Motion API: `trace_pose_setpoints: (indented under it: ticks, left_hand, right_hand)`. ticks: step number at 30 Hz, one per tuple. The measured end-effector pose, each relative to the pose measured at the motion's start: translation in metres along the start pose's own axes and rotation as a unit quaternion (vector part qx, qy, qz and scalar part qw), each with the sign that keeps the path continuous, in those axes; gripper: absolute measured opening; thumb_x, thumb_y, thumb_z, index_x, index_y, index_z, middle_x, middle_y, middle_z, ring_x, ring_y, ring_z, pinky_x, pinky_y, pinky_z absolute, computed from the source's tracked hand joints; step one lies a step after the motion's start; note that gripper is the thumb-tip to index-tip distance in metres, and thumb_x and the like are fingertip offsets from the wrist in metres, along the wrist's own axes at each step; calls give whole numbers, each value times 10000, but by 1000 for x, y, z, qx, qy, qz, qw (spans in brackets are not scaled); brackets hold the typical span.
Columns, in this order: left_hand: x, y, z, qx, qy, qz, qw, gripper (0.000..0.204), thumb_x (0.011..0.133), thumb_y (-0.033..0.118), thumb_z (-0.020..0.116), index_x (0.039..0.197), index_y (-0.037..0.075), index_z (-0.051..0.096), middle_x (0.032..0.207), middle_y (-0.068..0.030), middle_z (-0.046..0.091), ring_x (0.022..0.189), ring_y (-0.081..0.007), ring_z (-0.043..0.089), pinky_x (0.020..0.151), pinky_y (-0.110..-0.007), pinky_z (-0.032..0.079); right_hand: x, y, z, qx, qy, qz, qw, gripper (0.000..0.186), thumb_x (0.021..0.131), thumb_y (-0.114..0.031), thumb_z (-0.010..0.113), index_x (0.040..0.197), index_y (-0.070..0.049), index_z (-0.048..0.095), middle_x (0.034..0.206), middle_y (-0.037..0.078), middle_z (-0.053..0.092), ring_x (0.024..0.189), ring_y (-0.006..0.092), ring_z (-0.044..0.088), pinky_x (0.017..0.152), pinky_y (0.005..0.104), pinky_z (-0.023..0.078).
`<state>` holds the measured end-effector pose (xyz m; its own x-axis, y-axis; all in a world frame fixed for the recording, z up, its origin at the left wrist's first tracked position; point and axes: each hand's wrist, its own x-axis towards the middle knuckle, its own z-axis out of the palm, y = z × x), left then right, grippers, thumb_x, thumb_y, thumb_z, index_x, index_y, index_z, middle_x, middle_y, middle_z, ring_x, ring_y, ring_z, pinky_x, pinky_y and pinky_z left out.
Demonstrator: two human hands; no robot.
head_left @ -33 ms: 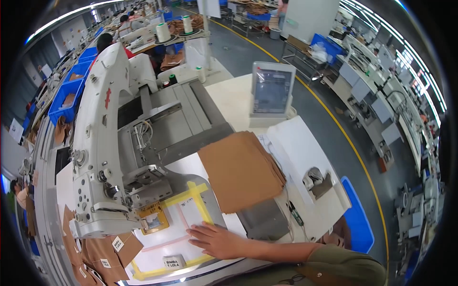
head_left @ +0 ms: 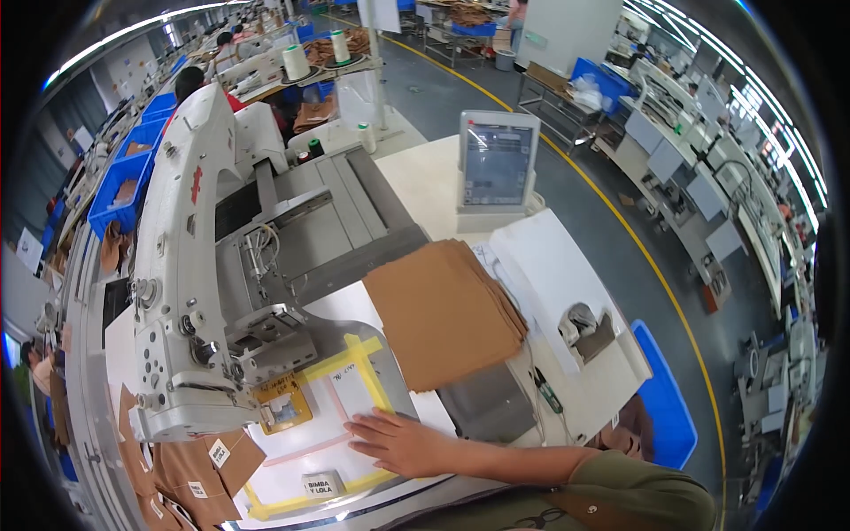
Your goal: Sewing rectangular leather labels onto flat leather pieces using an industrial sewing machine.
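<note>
On the yellow-taped white sheet (head_left: 320,432), the right hand (head_left: 404,445) is laid flat, fingers spread; neither is seen to have shifted, so work seems paused.

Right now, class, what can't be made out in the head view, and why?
In the head view:
Left hand: outside the frame.
Part of the yellow-taped white sheet under the right hand: covered by that hand.
Lower pieces in the squarish brown stack: mostly covered by the top piece.
Fine details on the white-framed rectangular screen: too small.
</note>
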<state>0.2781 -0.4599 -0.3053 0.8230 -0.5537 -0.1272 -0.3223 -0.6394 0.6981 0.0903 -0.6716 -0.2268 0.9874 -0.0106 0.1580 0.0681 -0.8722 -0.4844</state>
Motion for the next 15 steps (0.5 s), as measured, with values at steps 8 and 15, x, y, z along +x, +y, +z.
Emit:
trace_pose_setpoints:
  ticks: [8, 15]
  left_hand:
    - [-42, 14, -78, -35, -26, 146, 988, 370, 942, 80, 642, 1286, -55, 661, 1199, -233, 727, 1024, -337, 730, 905, -425, 563]
    - [-94, -14, -145, -72, -110, 245, 961, 351, 948, 91, 642, 1267, -49, 684, 1185, -220, 734, 1020, -320, 731, 897, -412, 561]
  right_hand:
    - [-1, 6, 23, -112, 23, -19, 993, 558, 1064, -364, 554, 1523, -47, 562, 1669, 203, 409, 1604, 336, 280, 1326, 526, 162]
    - [-3, 18, 24, -142, 85, -71, 984, 513, 1094, -342, 520, 1503, -38, 579, 1626, 185, 476, 1540, 344, 386, 1295, 509, 256]
